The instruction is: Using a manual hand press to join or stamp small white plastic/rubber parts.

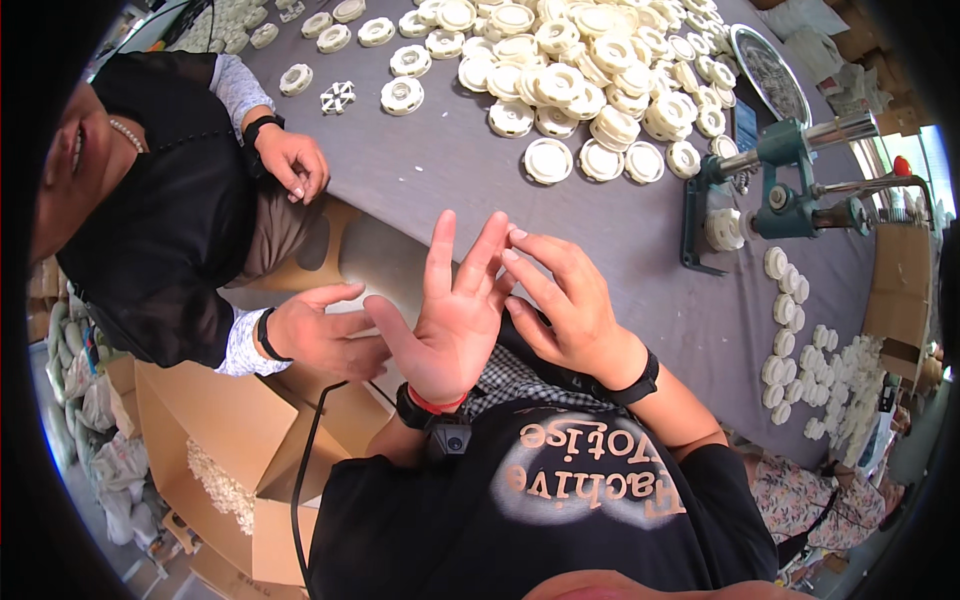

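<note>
My left hand is held up over my lap, palm showing and fingers spread, with nothing in it. Beside it, my right hand has its fingers loosely bent and apart. Its fingertips touch or nearly touch the fingers of my left hand; no object shows between them. A co-worker's hand reaches in close to my left thumb. That person's other hand rests near the table edge. Beyond my hands lies a heap of round cream plastic parts on the grey-covered table.
A green hand press stands at the table's right, a cream part beneath its ram. Stacked small white parts line the right side. A silver tray lies at the back. An open cardboard box with small pieces stands lower left.
</note>
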The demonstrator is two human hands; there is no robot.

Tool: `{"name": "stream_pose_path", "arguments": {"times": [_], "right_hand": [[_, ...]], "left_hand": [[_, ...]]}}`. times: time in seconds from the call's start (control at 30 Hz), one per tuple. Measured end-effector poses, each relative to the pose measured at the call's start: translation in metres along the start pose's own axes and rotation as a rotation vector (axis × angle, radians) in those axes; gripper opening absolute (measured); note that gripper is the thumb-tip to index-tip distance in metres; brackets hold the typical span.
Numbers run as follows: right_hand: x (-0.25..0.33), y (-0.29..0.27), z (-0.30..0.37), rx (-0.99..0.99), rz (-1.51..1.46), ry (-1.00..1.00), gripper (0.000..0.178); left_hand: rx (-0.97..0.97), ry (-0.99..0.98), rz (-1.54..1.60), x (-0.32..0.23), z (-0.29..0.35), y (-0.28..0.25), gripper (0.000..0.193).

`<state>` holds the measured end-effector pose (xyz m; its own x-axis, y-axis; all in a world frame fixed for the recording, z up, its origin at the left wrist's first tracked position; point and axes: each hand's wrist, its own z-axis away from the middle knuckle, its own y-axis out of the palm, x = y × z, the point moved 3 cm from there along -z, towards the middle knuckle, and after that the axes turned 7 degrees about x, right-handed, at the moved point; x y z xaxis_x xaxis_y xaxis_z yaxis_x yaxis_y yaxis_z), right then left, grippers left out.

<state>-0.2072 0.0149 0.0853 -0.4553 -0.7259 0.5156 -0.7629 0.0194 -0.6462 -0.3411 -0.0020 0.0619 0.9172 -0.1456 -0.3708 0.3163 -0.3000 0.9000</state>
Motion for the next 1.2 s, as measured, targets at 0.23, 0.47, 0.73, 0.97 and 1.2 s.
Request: {"name": "stream_pose_path", "arguments": {"times": [0.23,0.47,0.73,0.97,1.2], "right_hand": [[0.005,-0.027,0.013,-0.092,0.134,-0.035,0.051],[0.009,-0.054,0.033,-0.164,0.189,-0.021,0.05],[0.014,-0.083,0.056,-0.166,0.153,0.009,0.052],[-0.027,-0.093,0.157,-0.04,0.143,0.328,0.047],[-0.045,-0.115,0.259,-0.166,0.016,0.733,0.038]], "left_hand": [[0.201,-0.028,-0.025,0.02,-0.011,0.028,0.101],[0.305,-0.067,-0.046,0.041,-0.014,0.053,0.102],[0.276,-0.123,-0.062,0.068,-0.009,0.067,0.098],[0.354,-0.991,-1.453,0.035,0.047,-0.02,0.08],[0.015,-1.063,-1.326,0.001,0.129,-0.133,0.077]]}}
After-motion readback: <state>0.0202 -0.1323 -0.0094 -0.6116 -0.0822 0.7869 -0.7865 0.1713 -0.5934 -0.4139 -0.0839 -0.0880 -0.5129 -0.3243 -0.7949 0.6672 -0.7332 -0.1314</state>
